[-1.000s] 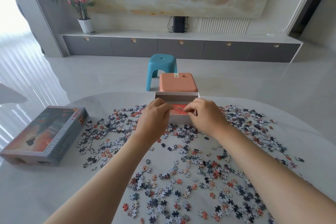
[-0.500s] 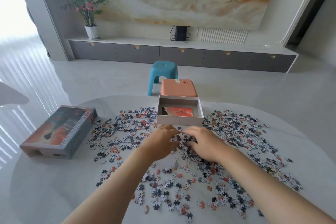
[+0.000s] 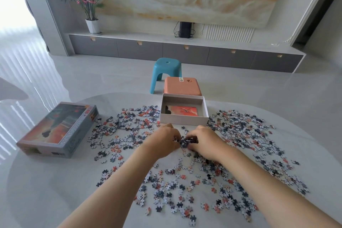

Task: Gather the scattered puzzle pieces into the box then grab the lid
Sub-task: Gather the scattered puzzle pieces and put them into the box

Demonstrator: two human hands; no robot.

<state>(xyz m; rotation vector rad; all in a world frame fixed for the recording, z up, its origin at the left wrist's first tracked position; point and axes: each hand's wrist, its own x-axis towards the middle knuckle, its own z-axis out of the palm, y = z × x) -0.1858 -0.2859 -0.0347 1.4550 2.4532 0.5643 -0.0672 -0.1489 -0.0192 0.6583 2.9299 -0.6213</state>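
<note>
Left grip (image 3: 165,141), right grip (image 3: 205,143) clutch puzzle pieces (image 3: 186,142).

Open white cardboard box (image 3: 184,119) sits far-centre on pale round counter (image 3: 46,181), orange rounded case (image 3: 182,87) directly behind. Printed cardboard lid (image 3: 59,129) well left. Scattered puzzle pieces (image 3: 246,135) left, right, before box.

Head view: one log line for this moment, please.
phase: gathering | left hand, right hand: cupping puzzle pieces on table before open box | lid: untouched, at left
</note>
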